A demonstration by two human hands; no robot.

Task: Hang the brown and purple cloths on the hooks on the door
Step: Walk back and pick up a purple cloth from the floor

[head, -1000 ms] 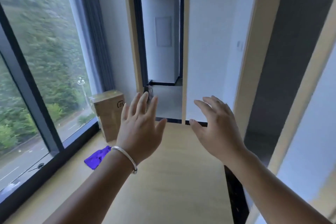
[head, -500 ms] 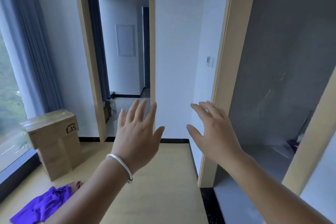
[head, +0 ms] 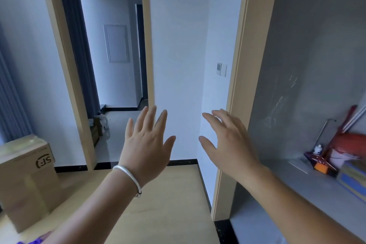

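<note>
Both hands up, empty — left hand [head: 146, 150] & right hand [head: 229, 144] w/ fingers spread. Purple cloth [head: 31, 241] on floor at bottom left — box [head: 25, 180] nearby.

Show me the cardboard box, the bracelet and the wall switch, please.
Box [head: 23, 182], head view: its front face.
Bracelet [head: 128, 176], head view: the band across the left wrist.
Switch [head: 221, 69], head view: middle of the plate.
</note>
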